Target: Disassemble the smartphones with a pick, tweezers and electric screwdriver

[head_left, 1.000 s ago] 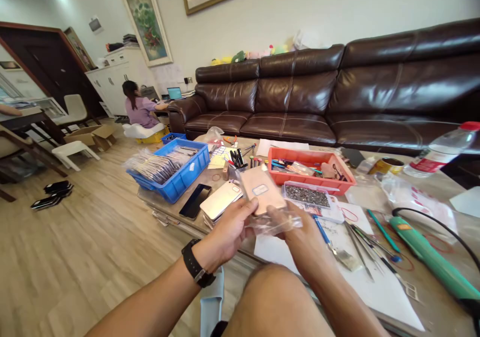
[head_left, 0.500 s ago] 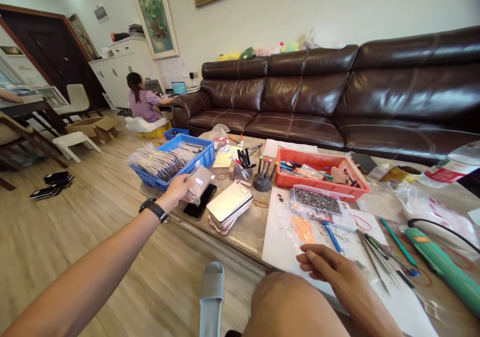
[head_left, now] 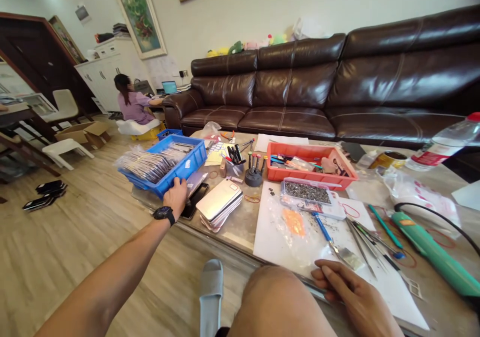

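Observation:
My left hand (head_left: 175, 197), with a black watch on its wrist, is at the near corner of the blue bin (head_left: 198, 158), its fingers curled beside a wrapped flat packet (head_left: 195, 181). Whether it grips the packet is hidden. The bin holds many thin wrapped pieces (head_left: 144, 163). Under the packet lies a black phone (head_left: 197, 201), with a stack of phones (head_left: 219, 200) to its right. My right hand (head_left: 339, 282) hovers by the near edge of the white sheet (head_left: 270, 234), fingers bent and loosely apart, holding nothing visible.
A red-orange tray (head_left: 313, 177) of tools, a clear box of screws (head_left: 307, 192), tweezers (head_left: 362, 244), a green tool (head_left: 431, 252) and a bottle (head_left: 442, 142) are on the table. A person (head_left: 133, 102) sits beyond it at the left. Phones (head_left: 47, 194) lie on the floor.
My left hand has gone from the top of a packet, which showed brownish, to lower beside the bin's corner. My right hand has shifted slightly right and down. The view has tilted a little.

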The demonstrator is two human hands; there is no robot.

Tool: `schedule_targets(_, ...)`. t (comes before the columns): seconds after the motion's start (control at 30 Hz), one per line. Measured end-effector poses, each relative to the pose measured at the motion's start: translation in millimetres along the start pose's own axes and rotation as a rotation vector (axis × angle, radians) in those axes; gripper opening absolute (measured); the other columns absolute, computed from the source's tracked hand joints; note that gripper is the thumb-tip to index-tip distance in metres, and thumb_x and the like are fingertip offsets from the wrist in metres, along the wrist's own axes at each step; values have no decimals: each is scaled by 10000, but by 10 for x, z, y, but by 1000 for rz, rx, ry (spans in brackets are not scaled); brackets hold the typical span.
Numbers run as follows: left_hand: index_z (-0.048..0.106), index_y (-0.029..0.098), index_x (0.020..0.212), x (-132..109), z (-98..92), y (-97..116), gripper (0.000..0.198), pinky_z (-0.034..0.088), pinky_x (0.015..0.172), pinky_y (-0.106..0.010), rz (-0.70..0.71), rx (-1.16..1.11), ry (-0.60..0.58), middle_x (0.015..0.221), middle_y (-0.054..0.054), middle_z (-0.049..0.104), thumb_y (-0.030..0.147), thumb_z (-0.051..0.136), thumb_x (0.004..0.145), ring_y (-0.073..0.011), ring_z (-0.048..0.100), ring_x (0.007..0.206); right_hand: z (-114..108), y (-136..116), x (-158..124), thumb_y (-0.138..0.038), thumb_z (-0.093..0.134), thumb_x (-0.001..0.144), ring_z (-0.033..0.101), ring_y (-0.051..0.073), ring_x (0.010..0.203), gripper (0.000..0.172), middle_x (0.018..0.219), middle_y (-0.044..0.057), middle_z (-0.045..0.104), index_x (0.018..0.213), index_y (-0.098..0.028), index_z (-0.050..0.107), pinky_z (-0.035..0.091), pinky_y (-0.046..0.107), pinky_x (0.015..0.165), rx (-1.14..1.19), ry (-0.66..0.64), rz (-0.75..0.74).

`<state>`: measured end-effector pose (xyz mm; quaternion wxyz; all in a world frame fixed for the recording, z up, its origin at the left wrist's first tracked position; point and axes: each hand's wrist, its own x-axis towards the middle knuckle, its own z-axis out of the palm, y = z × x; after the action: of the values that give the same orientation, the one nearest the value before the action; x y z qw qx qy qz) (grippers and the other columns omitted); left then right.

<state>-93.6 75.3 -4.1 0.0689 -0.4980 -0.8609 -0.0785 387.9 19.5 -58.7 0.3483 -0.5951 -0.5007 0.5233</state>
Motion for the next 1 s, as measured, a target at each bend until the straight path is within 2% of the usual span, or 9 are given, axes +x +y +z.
schedule_targets(0.2, 605, 189, 1332, -184, -125, 29, 372, 583, 897, -459, 142, 163, 24, 1332, -114, 613, 356, 642, 1002, -265, 643, 1111, -46, 38, -6, -628, 795, 717, 776, 301, 791, 500, 881, 129, 820, 967, -196, 809, 649, 364, 646, 80, -26, 14)
schedule_targets(0.37, 598, 237, 1392, -391, -95, -4, 367, 524, 922, -432, 343, 151, -71, 1324, -114, 597, 264, 563, 1028, -261, 594, 1112, -54, 94, 14, -672, 745, 769, 763, 288, 812, 518, 914, 120, 811, 996, -210, 801, 640, 359, 661, 67, -59, 12)
schedule_targets(0.53, 543, 247, 1476, -317, 49, -64, 453, 539, 915, -451, 303, 113, -77, 1431, -126, 557, 281, 560, 1024, -268, 613, 1095, -58, 129, 14, -681, 723, 802, 748, 278, 823, 543, 923, 124, 802, 1031, -192, 787, 627, 356, 674, 82, -84, -6)
schedule_targets(0.6, 576, 235, 1469, -322, 85, -57, 445, 534, 943, -465, 289, 86, -49, 1542, -162, 478, 258, 493, 1033, -296, 625, 1123, -53, 127, 3, -687, 728, 800, 747, 275, 823, 555, 922, 125, 801, 1032, -187, 785, 626, 356, 681, 95, -83, -6)
schedule_targets(0.7, 616, 218, 1452, -455, 140, -25, 477, 501, 1025, -489, 273, 40, 11, 1621, -186, 393, 215, 468, 998, -357, 598, 1237, -39, 105, -17, -699, 706, 823, 744, 267, 823, 564, 924, 124, 795, 1033, -180, 776, 622, 355, 690, 106, -81, -24)
schedule_targets(0.83, 677, 226, 1363, -724, 252, 4, 423, 450, 1097, -550, 237, -20, 100, 1564, -186, 446, 241, 451, 1006, -396, 515, 1337, -26, 61, -40, -697, 679, 859, 743, 252, 832, 574, 941, 126, 792, 1068, -168, 753, 609, 336, 693, 103, -93, -39)
schedule_targets(1.0, 753, 188, 1194, -871, 368, -34, 355, 469, 1095, -535, 224, -109, 180, 1419, -192, 495, 276, 459, 1015, -372, 539, 1259, 24, 26, -80, -675, 688, 861, 741, 233, 809, 551, 919, 116, 786, 1051, -161, 735, 593, 314, 671, 148, -62, -31)
